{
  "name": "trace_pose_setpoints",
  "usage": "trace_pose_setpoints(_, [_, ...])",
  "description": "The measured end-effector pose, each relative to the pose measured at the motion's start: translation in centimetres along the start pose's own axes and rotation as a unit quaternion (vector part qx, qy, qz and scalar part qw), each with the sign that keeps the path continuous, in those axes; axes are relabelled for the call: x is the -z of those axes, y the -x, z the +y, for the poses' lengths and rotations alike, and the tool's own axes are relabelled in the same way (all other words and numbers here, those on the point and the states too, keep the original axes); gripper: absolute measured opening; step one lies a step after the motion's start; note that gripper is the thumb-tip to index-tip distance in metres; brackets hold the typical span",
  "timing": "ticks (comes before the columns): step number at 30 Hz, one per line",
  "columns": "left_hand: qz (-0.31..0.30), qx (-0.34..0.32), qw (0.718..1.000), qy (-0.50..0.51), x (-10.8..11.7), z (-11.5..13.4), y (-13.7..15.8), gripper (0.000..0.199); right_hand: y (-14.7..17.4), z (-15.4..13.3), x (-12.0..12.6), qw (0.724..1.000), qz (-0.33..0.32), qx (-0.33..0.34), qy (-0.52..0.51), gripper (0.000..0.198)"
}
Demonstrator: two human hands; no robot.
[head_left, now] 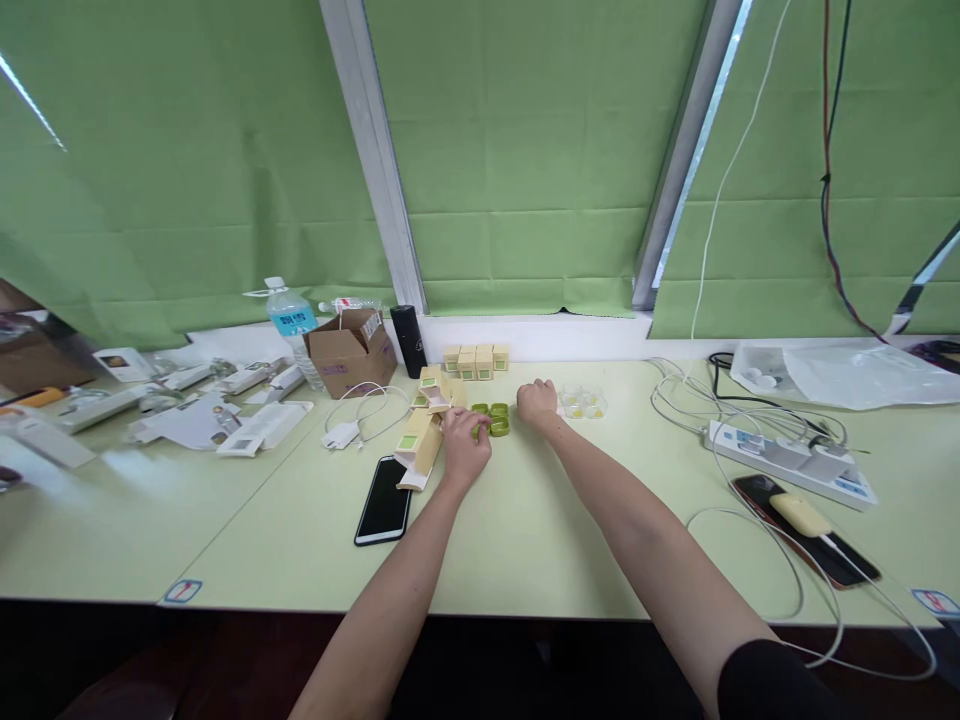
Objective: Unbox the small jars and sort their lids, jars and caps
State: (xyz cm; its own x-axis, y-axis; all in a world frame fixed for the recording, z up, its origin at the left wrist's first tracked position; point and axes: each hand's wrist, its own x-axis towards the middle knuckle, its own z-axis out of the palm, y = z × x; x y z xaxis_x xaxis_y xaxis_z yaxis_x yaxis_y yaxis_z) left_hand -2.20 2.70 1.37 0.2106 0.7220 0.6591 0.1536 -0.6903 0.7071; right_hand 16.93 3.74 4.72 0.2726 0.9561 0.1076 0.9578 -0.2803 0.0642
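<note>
My left hand (466,445) lies at the left edge of a small green tray (499,426) with several square cups, thumb and fingers closed on that edge. Just left of this hand are small yellow cardboard boxes (420,442), one with an open flap towards me. My right hand (537,403) is closed, knuckles up, between the green tray and a clear plastic tray (583,402). Whatever its fingers hold is hidden from view. Yellowish bits show inside the clear tray's compartments.
More yellow boxes (476,361) stand by the wall. Behind my left hand are a black cylinder (409,341), a brown carton (352,355) and a water bottle (294,325). A phone (384,500) lies nearer me. To the right are a power strip (787,463) and loose cables.
</note>
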Motion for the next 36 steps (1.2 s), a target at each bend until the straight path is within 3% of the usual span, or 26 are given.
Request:
trace_pose_setpoints(9, [-0.013,-0.011,0.999,-0.034,0.0,-0.2,0.0,0.019,1.8,1.9,1.5,0.999,0.036,0.025,-0.029,0.02])
trace_pose_setpoints(11, [-0.013,-0.019,0.999,-0.042,0.0,-0.2,-0.1,0.018,2.7,2.4,2.3,0.997,0.061,0.02,-0.042,0.026])
trace_pose_setpoints(14, [-0.011,-0.023,0.998,-0.063,0.0,-0.3,-0.1,0.019,5.0,3.1,3.2,0.993,0.101,0.012,-0.059,0.037])
trace_pose_setpoints(17, [-0.006,-0.017,0.996,-0.089,0.1,-0.2,-0.3,0.019,8.9,3.0,3.1,0.987,0.128,0.021,-0.093,0.035])
trace_pose_setpoints(21, [0.001,0.011,0.989,-0.146,0.0,0.4,-1.2,0.021,15.1,1.0,1.1,0.986,0.044,0.109,-0.118,0.023])
trace_pose_setpoints(24, [-0.034,0.027,0.977,-0.207,-0.2,1.2,-2.4,0.025,18.0,-0.6,-0.4,0.979,0.001,0.156,-0.132,0.02])
trace_pose_setpoints(30, [-0.139,0.006,0.929,-0.343,-1.2,1.6,-7.0,0.038,18.4,-1.0,-1.0,0.972,-0.007,0.186,-0.143,0.015])
trace_pose_setpoints(36, [-0.236,-0.007,0.831,-0.504,-2.6,-0.7,-11.9,0.044,18.6,-0.7,-1.0,0.969,-0.008,0.204,-0.138,0.015])
